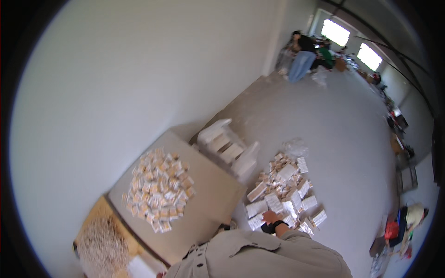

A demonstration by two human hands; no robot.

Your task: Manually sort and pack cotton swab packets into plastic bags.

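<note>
My right hand (270,217), with a black band at its wrist, reaches down over the near side of a heap of small white and brown boxes (288,178) on the floor. White packs (256,208) lie right beside the hand. Its fingers are too small and blurred to show whether they grip anything. Of my left hand (161,274) only a sliver shows at the lower edge, near a white sheet (141,268); its fingers are hidden. On the table (213,190) to the left lies a spread pile of small packets (160,190), white with orange-brown.
A white, open-topped container (227,147) with boxes inside stands past the table. At lower left, a yellowish box (92,213) holds a mass of thin pale pieces (103,245). Clear plastic (295,147) lies beyond the heap. People (303,55) work far off; another person (410,220) is at right.
</note>
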